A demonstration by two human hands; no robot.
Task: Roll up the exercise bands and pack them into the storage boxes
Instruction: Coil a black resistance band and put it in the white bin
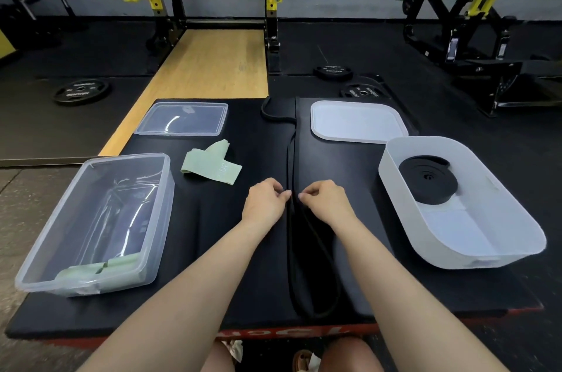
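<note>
Hands meet mid-desk: your left hand [265, 200] and right hand [323, 200] each pinch the long black band [291, 250] lying lengthwise on the desk [213, 250]; rolling looks about to begin; next, coil it tightly toward the white box [486, 198].

clear box [100, 219] left, white box [462, 204] right (mat [213, 250] between)

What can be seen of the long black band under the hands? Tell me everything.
The long black band is a thin, rubbery-looking loop, unrolled, lying lengthwise down the middle of the black mat. Its near end curves round by the mat's front edge; its far end bends left beside the clear lid. Two strands run close together. The left hand and right hand pinch it from either side at mid-length. Black on black hides its finer detail.
</note>
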